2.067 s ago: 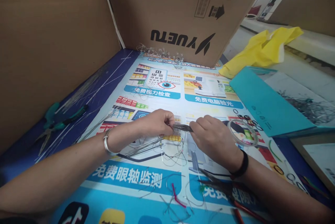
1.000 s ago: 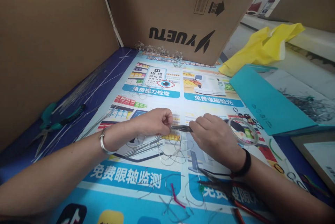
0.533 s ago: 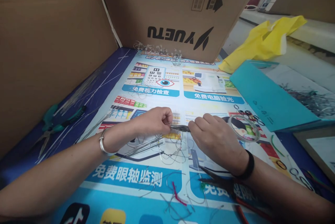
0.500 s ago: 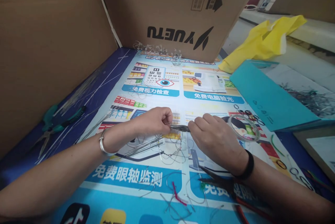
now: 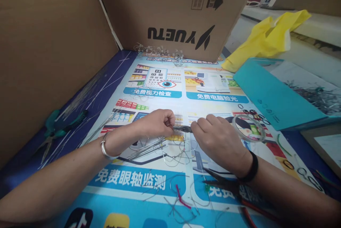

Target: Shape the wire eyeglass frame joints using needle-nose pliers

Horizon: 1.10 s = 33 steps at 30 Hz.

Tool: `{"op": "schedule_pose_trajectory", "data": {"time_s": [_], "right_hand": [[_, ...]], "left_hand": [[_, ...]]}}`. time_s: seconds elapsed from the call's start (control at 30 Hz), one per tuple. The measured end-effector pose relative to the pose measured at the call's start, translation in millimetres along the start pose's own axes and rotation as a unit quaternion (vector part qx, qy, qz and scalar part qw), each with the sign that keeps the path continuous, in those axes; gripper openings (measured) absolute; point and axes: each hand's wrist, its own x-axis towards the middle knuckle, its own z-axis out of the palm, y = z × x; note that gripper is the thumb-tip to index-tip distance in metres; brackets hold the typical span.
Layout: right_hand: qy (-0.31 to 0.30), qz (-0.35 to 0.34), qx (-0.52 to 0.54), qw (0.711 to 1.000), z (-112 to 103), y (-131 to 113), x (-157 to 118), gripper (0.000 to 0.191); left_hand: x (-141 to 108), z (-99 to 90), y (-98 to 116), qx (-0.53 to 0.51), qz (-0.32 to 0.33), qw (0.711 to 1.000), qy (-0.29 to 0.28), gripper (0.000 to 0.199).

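Note:
My right hand (image 5: 217,141) is closed round a pair of pliers (image 5: 182,128), whose dark narrow jaws point left. The jaw tips meet the fingertips of my left hand (image 5: 159,124), which are pinched together on what looks like a thin wire; the wire's end is mostly hidden by the fingers. Below the hands lie a bundle of straight grey wires (image 5: 147,148) and a tangle of curled wire (image 5: 177,151) with small beads. Under my right forearm rests a second tool, dark-bladed pliers with red handles (image 5: 234,187).
Cardboard walls (image 5: 173,11) enclose the back and left. Teal-handled pliers (image 5: 53,132) lie at left beside loose wires. A clear ring-shaped roll (image 5: 249,128) and black rings (image 5: 288,164) are at right, near a turquoise box (image 5: 271,96) and yellow cloth (image 5: 269,41). A pink piece (image 5: 182,197) lies in front.
The view has shifted slightly. Both hands keep nearly the same pose, with the pliers' tips still at the left fingertips.

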Motion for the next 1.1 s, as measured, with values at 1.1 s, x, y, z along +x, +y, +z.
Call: {"op": "schedule_pose_trajectory", "data": {"time_s": [1.1], "right_hand": [[0.012,-0.071,-0.051,0.996,-1.5,9.3,-1.4,0.009]], "left_hand": [[-2.0,-5.7,6.7,-0.054,-0.042,0.998,-0.017,0.012]]}}
